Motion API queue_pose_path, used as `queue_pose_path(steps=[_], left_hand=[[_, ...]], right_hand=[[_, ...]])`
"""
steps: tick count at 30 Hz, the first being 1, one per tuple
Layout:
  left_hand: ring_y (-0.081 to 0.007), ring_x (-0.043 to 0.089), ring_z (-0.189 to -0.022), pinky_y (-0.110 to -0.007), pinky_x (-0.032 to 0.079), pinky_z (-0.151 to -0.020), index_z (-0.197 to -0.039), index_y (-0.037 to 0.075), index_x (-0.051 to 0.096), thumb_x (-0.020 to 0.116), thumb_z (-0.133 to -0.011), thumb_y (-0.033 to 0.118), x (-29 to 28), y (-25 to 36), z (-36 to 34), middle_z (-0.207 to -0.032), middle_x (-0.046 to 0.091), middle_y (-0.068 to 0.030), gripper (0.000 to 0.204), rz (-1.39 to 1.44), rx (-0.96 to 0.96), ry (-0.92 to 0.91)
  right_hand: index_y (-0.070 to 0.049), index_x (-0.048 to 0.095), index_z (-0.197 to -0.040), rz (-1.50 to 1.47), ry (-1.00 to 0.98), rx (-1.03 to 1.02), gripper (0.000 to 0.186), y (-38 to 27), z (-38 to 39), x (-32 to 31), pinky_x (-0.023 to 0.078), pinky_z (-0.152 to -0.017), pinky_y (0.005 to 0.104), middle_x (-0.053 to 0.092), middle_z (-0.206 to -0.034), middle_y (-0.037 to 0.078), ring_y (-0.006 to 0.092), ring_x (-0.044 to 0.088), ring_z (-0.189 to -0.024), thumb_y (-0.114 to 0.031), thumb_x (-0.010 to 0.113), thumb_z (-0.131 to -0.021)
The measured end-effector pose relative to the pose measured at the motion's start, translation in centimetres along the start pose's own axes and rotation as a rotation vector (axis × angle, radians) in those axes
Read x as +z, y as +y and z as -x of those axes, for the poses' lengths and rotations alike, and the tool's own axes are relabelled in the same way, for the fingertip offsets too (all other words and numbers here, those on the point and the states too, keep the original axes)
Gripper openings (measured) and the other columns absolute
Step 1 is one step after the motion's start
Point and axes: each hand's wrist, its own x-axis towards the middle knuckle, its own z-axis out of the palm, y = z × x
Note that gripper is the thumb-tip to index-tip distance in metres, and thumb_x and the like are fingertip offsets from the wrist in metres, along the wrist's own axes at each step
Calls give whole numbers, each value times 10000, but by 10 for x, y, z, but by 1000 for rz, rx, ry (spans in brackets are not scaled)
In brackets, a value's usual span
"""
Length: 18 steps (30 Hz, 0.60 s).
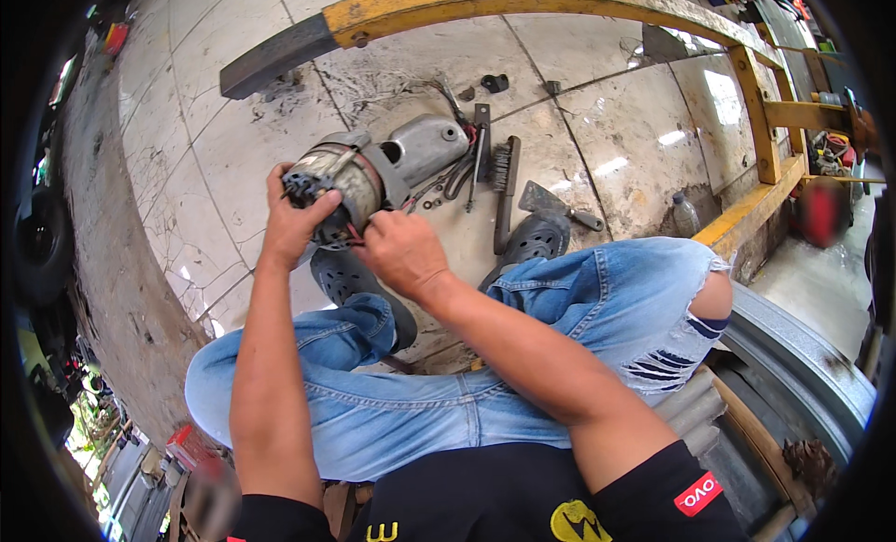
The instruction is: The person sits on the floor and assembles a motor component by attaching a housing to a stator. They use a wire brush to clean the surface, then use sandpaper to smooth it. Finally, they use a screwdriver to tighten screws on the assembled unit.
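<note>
white-lettered red label (698,493) — black sleeve (651,512) | yellow letter-like mark (382,533), round yellow emblem (580,521) — black shirt (476,491)

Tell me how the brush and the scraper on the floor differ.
Shape: the brush is a long, narrow bar with bristles, while the scraper has a broad, flat blade on a short handle.
Length: the brush looks longer than the scraper.
Pose: the brush points roughly toward the person; the scraper lies slanted, its handle to the right.
Shared: both lie on the tiled floor.
</note>
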Motion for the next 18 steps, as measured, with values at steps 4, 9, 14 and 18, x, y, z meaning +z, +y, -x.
queue_pose_path(steps=[4,9,14,18], left_hand=[[-204,558,-1076,-332,488,-932,-1385,107,323,844,-725,194,-8,0,-1,-1208,537,-111,845,59,35,-63],[-219,526,-1150,-339,428,-1003,-1417,105,316,786,-750,282,-13,-4,1,-1266,511,-112,836,-25,17,-64],[-222,539,-1118,-338,443,-983,-1400,99,330,787,-735,235,-10,-4,1,-1240,523,-113,818,-14,32,-30],[-218,542,-1113,-335,447,-977,-1392,88,356,787,-733,229,-2,4,-5,-1240,524,-119,800,-81,60,2]], right_hand=[[-95,653,-780,55,-23,-8,218,-3,1,9,462,-685,365,560,-848,57,229,602,-831,-303,716,-781],[-103,658,-757,56,12,-4,159,-7,1,13,451,-665,351,561,-829,56,226,601,-803,-253,643,-806],[-94,676,-762,23,42,12,129,-7,3,14,444,-667,352,569,-824,68,233,592,-782,-170,583,-808],[-95,664,-767,13,76,19,123,-5,3,14,447,-676,358,565,-826,66,235,593,-789,-169,577,-813]])
